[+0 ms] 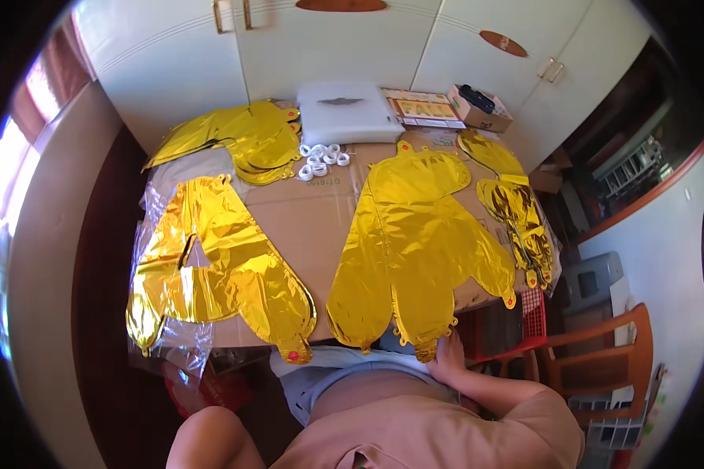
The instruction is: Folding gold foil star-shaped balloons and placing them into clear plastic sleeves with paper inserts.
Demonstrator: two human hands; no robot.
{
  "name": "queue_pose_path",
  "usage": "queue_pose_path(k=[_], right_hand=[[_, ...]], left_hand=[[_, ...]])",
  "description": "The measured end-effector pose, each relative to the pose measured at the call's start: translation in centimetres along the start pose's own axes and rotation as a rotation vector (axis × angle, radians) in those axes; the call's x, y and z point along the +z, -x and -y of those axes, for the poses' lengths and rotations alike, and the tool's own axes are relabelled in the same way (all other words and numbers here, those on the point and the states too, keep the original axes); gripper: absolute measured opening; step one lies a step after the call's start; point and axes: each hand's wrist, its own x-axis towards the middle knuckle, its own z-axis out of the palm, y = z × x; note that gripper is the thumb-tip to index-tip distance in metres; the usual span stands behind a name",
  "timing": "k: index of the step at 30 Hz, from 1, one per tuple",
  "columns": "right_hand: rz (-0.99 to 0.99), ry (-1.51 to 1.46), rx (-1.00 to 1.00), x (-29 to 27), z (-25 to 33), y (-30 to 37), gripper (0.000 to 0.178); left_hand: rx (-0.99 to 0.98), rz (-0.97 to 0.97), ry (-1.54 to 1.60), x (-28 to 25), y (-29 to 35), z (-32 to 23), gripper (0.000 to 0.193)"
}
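My right hand is at the near edge of the table, closed at the lower tail of a large gold foil balloon. That balloon lies flat and uninflated, with lobes reaching right and small tabs on its rim; the foil partly hides my fingers. To its left lies another flat gold foil balloon, shaped like a letter A, its near corner reaching the table edge. My left hand is out of view; only part of the bent left arm shows at the lower left.
More folded gold foil lies at the far left, and crumpled gold foil at the right. White ribbon rolls sit near a translucent white case. Behind are a small box and white cabinets. A wooden chair stands right.
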Motion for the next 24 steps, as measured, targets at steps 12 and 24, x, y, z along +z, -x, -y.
queue_pose_path(k=[12,24], right_hand=[[-0.154,-0.026,0.046,-1.1,2.7,2.4,0.1],[-0.135,-0.149,0.019,0.7,-1.5,2.1,0.096]], left_hand=[[-0.204,0.079,0.454,-1.8,1.0,0.6,0.027],[-2.011,-1.152,0.489,15.7,26.3,-2.5,0.034]])
